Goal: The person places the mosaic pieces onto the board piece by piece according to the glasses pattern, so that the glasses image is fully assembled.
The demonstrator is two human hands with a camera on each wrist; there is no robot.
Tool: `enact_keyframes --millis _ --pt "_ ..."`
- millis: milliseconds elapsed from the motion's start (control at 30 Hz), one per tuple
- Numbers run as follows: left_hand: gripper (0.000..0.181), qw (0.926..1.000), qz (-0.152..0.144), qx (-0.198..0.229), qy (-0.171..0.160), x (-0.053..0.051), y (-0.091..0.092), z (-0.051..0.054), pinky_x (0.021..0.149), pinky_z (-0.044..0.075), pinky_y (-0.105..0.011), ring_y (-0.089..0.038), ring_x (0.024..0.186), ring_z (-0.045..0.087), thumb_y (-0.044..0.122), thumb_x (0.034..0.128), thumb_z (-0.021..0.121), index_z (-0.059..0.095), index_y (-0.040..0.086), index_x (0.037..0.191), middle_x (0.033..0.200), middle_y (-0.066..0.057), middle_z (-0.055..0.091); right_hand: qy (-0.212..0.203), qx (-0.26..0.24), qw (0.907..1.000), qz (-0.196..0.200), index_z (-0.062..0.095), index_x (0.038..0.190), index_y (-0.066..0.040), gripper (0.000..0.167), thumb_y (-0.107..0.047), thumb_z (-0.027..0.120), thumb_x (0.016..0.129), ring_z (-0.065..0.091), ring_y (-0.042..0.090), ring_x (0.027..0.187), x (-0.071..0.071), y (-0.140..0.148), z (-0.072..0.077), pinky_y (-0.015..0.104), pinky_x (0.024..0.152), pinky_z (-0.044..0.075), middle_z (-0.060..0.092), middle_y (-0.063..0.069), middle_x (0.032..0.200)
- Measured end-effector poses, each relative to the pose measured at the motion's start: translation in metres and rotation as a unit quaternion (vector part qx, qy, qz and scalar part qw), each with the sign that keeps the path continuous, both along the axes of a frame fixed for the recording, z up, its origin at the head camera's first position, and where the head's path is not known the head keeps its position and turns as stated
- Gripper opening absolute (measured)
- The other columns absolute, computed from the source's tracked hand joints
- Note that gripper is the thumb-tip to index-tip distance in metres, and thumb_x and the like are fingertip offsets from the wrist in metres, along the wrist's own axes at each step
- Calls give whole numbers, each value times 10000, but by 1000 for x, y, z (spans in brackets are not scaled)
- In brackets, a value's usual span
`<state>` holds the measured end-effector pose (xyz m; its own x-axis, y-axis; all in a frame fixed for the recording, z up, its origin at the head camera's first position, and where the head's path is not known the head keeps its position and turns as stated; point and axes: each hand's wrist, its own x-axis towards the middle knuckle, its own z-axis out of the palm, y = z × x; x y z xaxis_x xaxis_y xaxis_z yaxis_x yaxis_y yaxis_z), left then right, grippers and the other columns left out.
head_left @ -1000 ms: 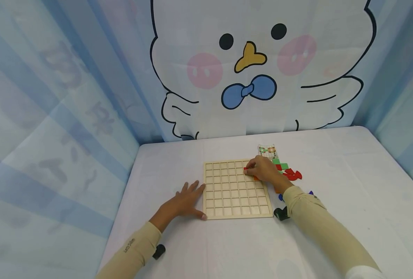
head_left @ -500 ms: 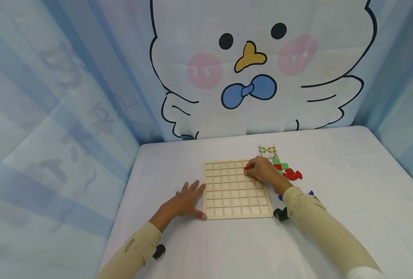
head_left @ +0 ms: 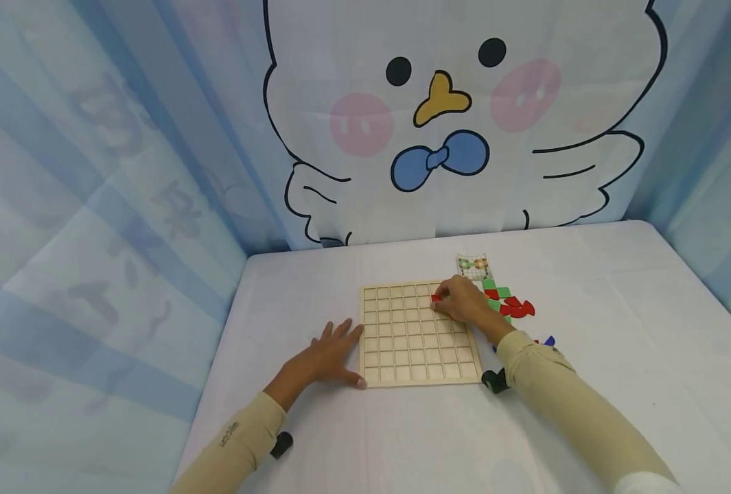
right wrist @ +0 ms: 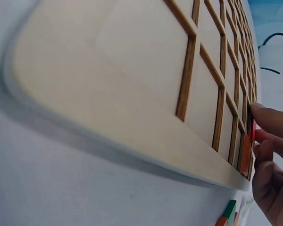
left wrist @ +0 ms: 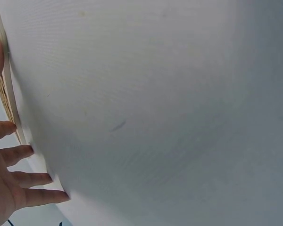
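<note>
The wooden grid board [head_left: 414, 336] lies on the table between the two hands. My left hand [head_left: 331, 353] is spread at the board's left edge, thumb and a finger touching it; the left wrist view shows its fingers [left wrist: 23, 179] straight. My right hand [head_left: 464, 300] is over the board's upper right part, pinching a small red piece [head_left: 436, 298] between thumb and finger. In the right wrist view that red piece [right wrist: 253, 129] stands beside an orange piece [right wrist: 245, 153] at the grid's edge. The palm hides some cells.
Right of the board lie green pieces [head_left: 504, 292], red pieces [head_left: 518, 309] and a blue piece [head_left: 549, 341]. A small patterned card [head_left: 474, 267] lies behind them. The right forearm passes over part of this area. A printed curtain hangs behind the table.
The right hand and forearm have shifted very slightly, uncovering more of the green and red pieces beside them. The pinch on the red piece and the left hand look unchanged.
</note>
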<state>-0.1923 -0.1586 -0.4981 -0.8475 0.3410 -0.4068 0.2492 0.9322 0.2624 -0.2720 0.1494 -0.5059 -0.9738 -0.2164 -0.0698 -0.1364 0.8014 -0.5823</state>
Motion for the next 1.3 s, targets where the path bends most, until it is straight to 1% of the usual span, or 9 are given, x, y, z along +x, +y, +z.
enact_keyframes --millis 200,300,467,667,700,933,1067,1167,1300 --pt "1133 10000 -8 33 -3 -1 0 1 1132 253 -711 -504 1517 125 564 710 854 262 203 1606 1686 -118 168 38 -70 9999 62 727 1050 -31 266 -245 762 896 628 276 968 0 0 0 451 839 521 694 150 1102" --pt "1130 10000 14 80 -12 -1 0 1 1132 247 -714 -503 1517 124 556 709 858 267 198 1604 1685 -120 171 92 -78 9999 114 726 1057 -35 262 -241 759 899 627 267 963 1 0 0 438 825 520 699 143 1099" --pt "1127 10000 12 89 -18 -1 -1 4 1131 245 -718 -502 1518 126 546 714 860 264 200 1605 1685 -117 171 226 -172 9994 202 724 1046 -29 240 -214 756 897 647 248 901 0 -1 2 423 776 527 728 132 1045" --pt "1121 10000 -5 77 -25 1 0 6 1125 253 -721 -505 1515 133 536 717 861 268 193 1604 1683 -120 176 190 -354 9986 334 701 1026 -58 174 -178 742 907 649 242 910 -1 2 1 428 805 528 722 111 1017" --pt "1119 10000 -10 78 -17 1 0 6 1122 257 -722 -508 1513 137 537 716 861 274 187 1602 1681 -125 182 174 -387 9984 370 696 1025 -64 167 -176 739 910 641 232 897 -2 3 1 419 800 523 715 108 1011" --pt "1119 10000 -3 17 27 1 1 7 1124 267 -712 -508 1512 143 537 716 861 273 191 1602 1680 -123 186 36 -642 9958 657 663 1080 -62 170 -131 704 930 602 151 611 -2 8 1 322 644 492 692 93 934" --pt "1120 10000 -20 32 10 1 1 7 1121 268 -716 -508 1512 144 534 715 863 273 187 1602 1680 -128 187 102 -509 9963 686 687 1157 -74 230 -148 692 939 567 132 663 -2 10 0 283 625 454 693 65 922" --pt "1122 10000 -15 36 -19 1 1 6 1122 266 -716 -507 1513 138 531 716 864 268 192 1604 1682 -125 180 182 -543 9960 682 702 1192 -69 256 -156 677 953 545 156 692 -3 15 1 280 611 431 695 76 930" --pt "1132 10000 -20 -4 4 0 0 5 1119 270 -717 -510 1511 145 559 708 857 269 194 1603 1681 -127 183 166 -741 9955 565 699 1206 -44 278 -156 667 953 527 188 706 -4 25 1 287 604 427 678 100 940"
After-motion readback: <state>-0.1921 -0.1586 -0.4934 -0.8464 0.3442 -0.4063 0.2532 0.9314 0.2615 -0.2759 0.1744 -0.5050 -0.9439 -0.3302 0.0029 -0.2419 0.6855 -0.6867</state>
